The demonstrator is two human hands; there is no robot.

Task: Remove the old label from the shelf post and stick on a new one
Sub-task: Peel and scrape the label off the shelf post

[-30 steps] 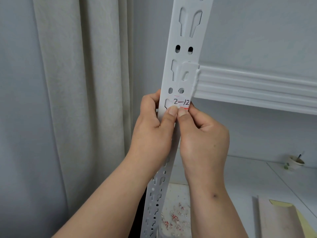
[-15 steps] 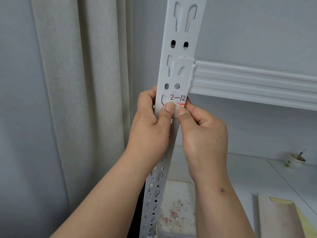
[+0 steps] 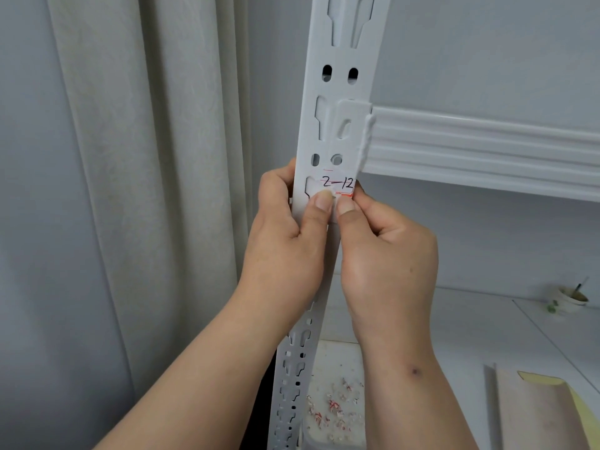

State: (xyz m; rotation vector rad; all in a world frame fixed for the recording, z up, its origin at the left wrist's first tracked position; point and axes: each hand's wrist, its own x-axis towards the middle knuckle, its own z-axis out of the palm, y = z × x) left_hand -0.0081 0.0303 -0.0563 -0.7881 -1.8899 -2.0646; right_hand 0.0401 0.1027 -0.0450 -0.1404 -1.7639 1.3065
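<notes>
From the head camera, both hands meet on the front face of the white shelf post (image 3: 337, 131), which runs from the top of the picture down between the forearms. The left hand (image 3: 285, 241) wraps the post from its left edge, fingers curled behind the metal and the thumb laid flat up the front, its tip pressing on the lower left corner of the old label (image 3: 337, 185). The right hand (image 3: 386, 254) comes in from the right edge with its fingers curled behind the post, and its thumb tip sits just beside the left thumb, on the label's lower edge where a red line runs; whether it pinches the paper itself or only the post under it cannot be told. The label, handwritten "2-12", lies directly above the two thumb tips and is mostly flat on the post, with a small ragged bit of white paper lifted at the left thumbnail. Up and to the right of the grip, a white shelf beam (image 3: 487, 147) hooks into the post. Below the wrists, a white tray (image 3: 337, 352) holds scattered red-and-white paper scraps (image 3: 334, 407). Far right of the grip stands a small cup (image 3: 573, 300), and lower right lies a beige folder (image 3: 535, 414). Left of the grip hangs a pale curtain (image 3: 146, 190).
</notes>
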